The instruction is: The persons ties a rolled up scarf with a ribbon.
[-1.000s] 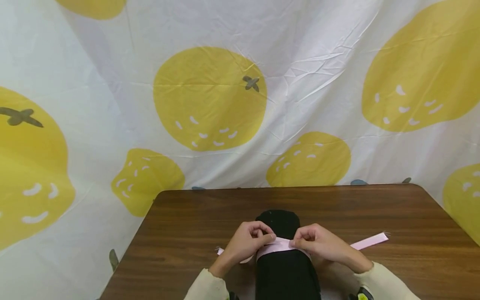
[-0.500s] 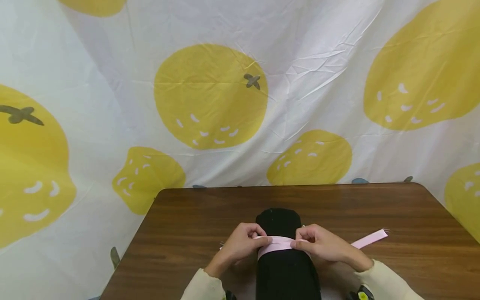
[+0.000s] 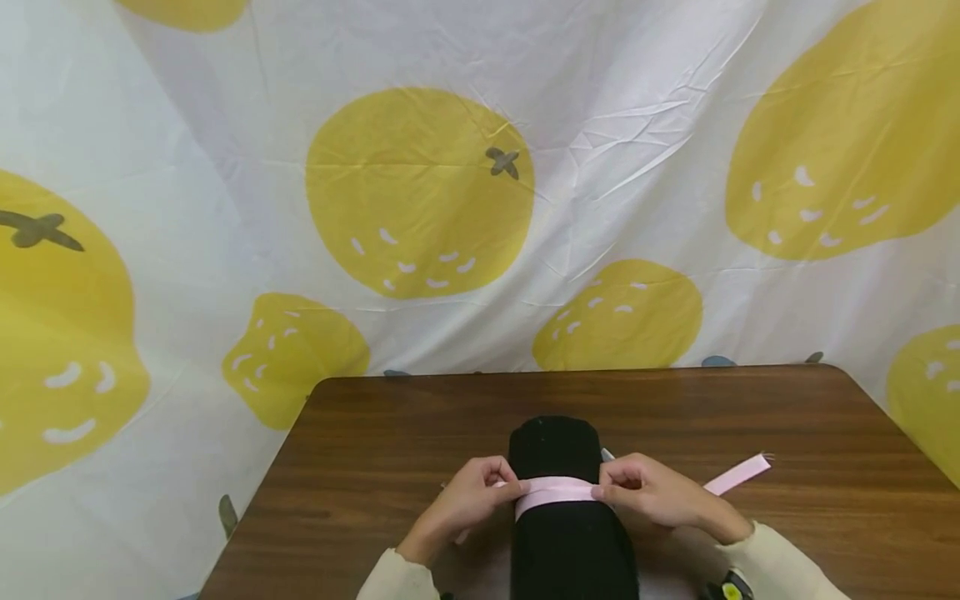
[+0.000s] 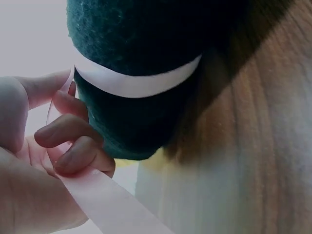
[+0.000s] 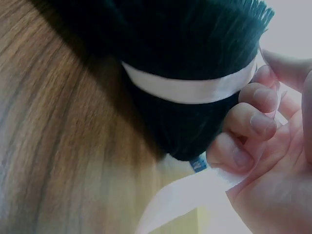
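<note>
A black cloth roll [image 3: 573,550], fringed at one end in the right wrist view, lies lengthwise on the table. Around its middle runs a pink ribbon [image 3: 557,490], flat against the cloth in both wrist views. At the roll's left edge, my left hand [image 3: 467,505] pinches the ribbon between thumb and index finger. Its tail [image 4: 117,202] passes under the curled fingers and hangs down. My right hand [image 3: 663,493] pinches the ribbon at the right edge, with the other tail [image 5: 180,200] running out below its fingers. The roll's underside is hidden.
The brown wooden table [image 3: 405,425] reaches back to a hanging white cloth [image 3: 630,75] printed with yellow fruit. A frayed ribbon end [image 3: 738,473] sticks out past my right wrist. A small blue-and-white tag [image 5: 198,164] shows at the roll's end.
My left hand has slid left and slightly down, from the roll's top to its left edge. My right hand has shifted a little right. More ribbon shows between them, lying smoother.
</note>
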`<state>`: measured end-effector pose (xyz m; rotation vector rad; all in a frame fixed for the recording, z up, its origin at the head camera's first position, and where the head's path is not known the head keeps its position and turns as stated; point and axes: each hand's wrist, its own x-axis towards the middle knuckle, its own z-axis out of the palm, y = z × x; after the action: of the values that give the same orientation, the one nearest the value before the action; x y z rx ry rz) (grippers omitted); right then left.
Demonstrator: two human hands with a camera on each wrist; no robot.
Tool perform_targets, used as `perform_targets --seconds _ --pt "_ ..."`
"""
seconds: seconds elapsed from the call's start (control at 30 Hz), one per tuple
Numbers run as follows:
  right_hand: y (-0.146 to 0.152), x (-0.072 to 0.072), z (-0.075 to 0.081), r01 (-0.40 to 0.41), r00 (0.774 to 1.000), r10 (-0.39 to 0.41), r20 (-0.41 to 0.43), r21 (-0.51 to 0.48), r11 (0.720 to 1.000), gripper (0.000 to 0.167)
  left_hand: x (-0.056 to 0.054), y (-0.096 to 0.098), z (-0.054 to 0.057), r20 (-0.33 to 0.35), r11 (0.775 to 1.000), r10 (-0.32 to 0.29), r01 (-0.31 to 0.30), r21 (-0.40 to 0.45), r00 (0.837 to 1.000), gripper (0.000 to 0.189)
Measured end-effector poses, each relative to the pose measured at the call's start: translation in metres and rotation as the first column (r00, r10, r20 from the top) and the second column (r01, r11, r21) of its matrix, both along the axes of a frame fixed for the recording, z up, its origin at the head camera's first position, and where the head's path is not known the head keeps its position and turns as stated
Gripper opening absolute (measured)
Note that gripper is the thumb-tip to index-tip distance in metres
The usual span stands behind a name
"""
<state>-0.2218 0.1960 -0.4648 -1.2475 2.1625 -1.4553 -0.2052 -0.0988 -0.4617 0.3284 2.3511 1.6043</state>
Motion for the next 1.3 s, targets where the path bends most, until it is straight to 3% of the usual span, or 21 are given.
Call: perform_targets --seconds 0.13,0.3,0.53,0.67,0.77,0.97,1.3 --pt "0.005 -0.002 -0.007 -0.015 1.000 0.015 0.006 -0.018 1.000 0.023 0.000 -0.003 -0.006 0.025 1.000 -0.010 0.010 -0.008 1.000 0.024" --pt "0.015 -0.003 -0.019 -0.015 0.995 0.017 0.103 -0.018 1.000 0.023 0.000 -0.007 -0.012 0.016 0.998 -0.035 0.036 -0.060 0.999 0.026" --pt "0.022 -0.002 -0.032 -0.049 0.962 0.058 0.268 -0.038 0.998 0.022 -0.004 -0.013 -0.021 0.022 0.994 -0.088 0.089 -0.056 0.996 0.028" --pt "0.024 -0.003 -0.035 -0.042 0.947 0.045 0.319 -0.016 0.999 0.023 -0.005 -0.015 -0.026 0.076 0.996 -0.091 0.092 -0.011 0.993 0.028" --pt "0.024 -0.004 -0.038 -0.038 0.949 0.040 0.312 -0.013 0.999 0.023 -0.006 -0.015 -0.028 0.112 0.995 -0.094 0.092 0.028 0.989 0.028" --pt "0.025 -0.006 -0.045 -0.049 0.968 0.059 0.245 -0.048 0.998 0.022 -0.006 -0.014 -0.027 0.121 0.993 -0.116 0.111 0.051 0.986 0.028" --pt "0.025 -0.004 -0.046 -0.054 0.970 0.067 0.234 -0.063 0.997 0.020 -0.005 -0.013 -0.026 0.164 0.991 -0.113 0.099 0.093 0.980 0.026"
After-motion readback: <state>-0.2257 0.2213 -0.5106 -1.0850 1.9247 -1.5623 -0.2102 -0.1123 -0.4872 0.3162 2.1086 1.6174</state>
